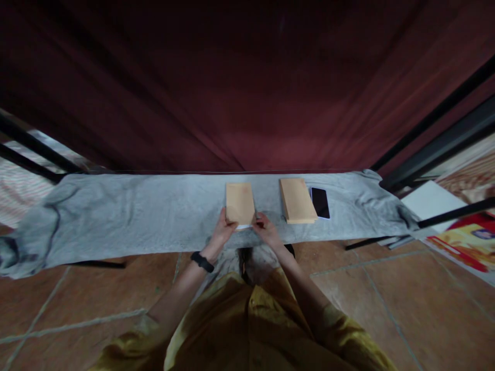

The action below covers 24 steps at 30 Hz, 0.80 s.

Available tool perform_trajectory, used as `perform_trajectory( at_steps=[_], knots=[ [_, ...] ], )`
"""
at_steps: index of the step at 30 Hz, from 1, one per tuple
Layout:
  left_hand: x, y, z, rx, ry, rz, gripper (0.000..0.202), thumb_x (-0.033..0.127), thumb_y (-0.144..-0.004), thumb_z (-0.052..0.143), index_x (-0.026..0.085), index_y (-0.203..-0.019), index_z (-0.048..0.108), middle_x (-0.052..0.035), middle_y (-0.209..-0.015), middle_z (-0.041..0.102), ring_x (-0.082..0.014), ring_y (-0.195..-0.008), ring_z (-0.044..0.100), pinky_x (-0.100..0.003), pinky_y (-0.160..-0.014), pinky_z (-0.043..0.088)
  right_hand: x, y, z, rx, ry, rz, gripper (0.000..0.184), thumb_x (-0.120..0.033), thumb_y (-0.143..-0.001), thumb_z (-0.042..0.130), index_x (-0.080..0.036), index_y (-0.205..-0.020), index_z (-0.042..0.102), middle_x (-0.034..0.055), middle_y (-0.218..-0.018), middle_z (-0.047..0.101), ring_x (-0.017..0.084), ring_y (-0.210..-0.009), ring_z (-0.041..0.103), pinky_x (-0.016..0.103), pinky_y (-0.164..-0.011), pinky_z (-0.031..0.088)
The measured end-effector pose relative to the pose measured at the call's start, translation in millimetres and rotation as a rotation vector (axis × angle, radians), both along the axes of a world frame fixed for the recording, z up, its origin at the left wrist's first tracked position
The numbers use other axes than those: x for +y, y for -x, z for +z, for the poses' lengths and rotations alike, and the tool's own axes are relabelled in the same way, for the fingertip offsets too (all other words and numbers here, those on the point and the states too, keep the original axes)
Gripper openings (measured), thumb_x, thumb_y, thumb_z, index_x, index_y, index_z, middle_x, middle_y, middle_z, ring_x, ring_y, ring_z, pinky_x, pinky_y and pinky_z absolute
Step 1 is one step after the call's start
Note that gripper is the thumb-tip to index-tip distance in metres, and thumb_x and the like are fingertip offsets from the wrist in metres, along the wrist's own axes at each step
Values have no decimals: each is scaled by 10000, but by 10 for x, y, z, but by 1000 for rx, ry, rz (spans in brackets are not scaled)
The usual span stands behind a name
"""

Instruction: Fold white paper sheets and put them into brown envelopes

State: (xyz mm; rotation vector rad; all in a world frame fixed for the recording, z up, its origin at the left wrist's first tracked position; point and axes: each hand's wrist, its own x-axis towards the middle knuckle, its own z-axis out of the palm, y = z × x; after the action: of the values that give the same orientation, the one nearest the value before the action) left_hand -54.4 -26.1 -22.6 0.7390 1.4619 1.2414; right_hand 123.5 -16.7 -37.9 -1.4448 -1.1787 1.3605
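A brown paper envelope (240,201) lies before me on the grey cloth, with a thin white strip, perhaps paper, showing along its near edge. My left hand (224,226) grips the near left corner, thumb on top and fingers along the side. At the near right corner, my right hand (266,228) pinches the edge with bent fingers. Just right of it sits a stack of similar brown envelopes (297,201), slightly fanned. A dark-screened phone (320,202) rests against the right side of that stack.
The grey cloth (154,211) covers a long narrow surface with black metal bars (436,113) at its ends. A dark red curtain (240,103) hangs behind. Right of the surface are a white flat item (431,203) and a red-and-yellow package (469,239). Tiled floor (348,288) lies below.
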Motion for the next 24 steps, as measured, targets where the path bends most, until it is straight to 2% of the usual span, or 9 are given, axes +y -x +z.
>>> perform_trajectory(
  at_steps=[2, 6, 9, 12, 17, 20, 24],
  knots=[
    [-82, 37, -14, 206, -97, -23, 755, 49, -546, 760, 227, -1262, 597, -67, -1153, 653, -280, -1120, 626, -412, -1003, 499, -36, -15, -19, -170, -128, 28, 463, -157, -780, 654, -204, -1240, 645, 71, -1065, 682, 235, -993, 643, 354, -943, 507],
    [-207, 157, -40, 461, -201, -75, 607, 66, -552, 777, 213, -1135, 690, -103, -1322, 576, -333, -1299, 495, -442, -1170, 334, -63, -54, -31, -574, -432, 169, 479, -189, -897, 569, -149, -1374, 571, 175, -1346, 574, 292, -1225, 540, 460, -1085, 430],
    [-243, 230, -61, 618, -255, -147, 493, 110, -629, 781, 208, -1108, 715, -132, -1335, 586, -366, -1311, 478, -474, -1183, 301, -23, -84, -26, -691, -557, 310, 489, -193, -920, 587, -176, -1408, 559, 160, -1423, 547, 297, -1318, 478, 469, -1138, 384],
    [-250, 278, -70, 817, -294, -272, 424, 192, -746, 753, 194, -1167, 698, -153, -1370, 578, -357, -1281, 511, -482, -1147, 351, 33, -91, -16, -754, -612, 410, 492, -208, -944, 591, -230, -1433, 545, 119, -1456, 546, 282, -1343, 479, 466, -1138, 392],
    [-264, 320, -31, 1248, -353, -559, 426, 236, -928, 572, 167, -1348, 579, -155, -1439, 544, -290, -1293, 509, -468, -1117, 406, 85, -68, 3, -873, -675, 532, 479, -243, -960, 608, -221, -1434, 537, 102, -1496, 528, 258, -1355, 501, 443, -1136, 417],
    [-267, 336, -15, 1361, -374, -613, 410, 282, -968, 527, 144, -1351, 575, -161, -1432, 556, -283, -1278, 519, -456, -1106, 426, 103, -61, 10, -908, -691, 586, 444, -266, -977, 596, -210, -1415, 551, 99, -1489, 539, 239, -1355, 509, 405, -1121, 441],
    [-250, 365, -32, 1377, -390, -603, 390, 285, -1006, 449, 135, -1338, 588, -153, -1413, 577, -266, -1265, 538, -437, -1107, 433, 138, -63, 24, -956, -704, 617, 425, -244, -982, 581, -205, -1405, 553, 91, -1468, 561, 234, -1333, 533, 392, -1113, 452]
  ],
)
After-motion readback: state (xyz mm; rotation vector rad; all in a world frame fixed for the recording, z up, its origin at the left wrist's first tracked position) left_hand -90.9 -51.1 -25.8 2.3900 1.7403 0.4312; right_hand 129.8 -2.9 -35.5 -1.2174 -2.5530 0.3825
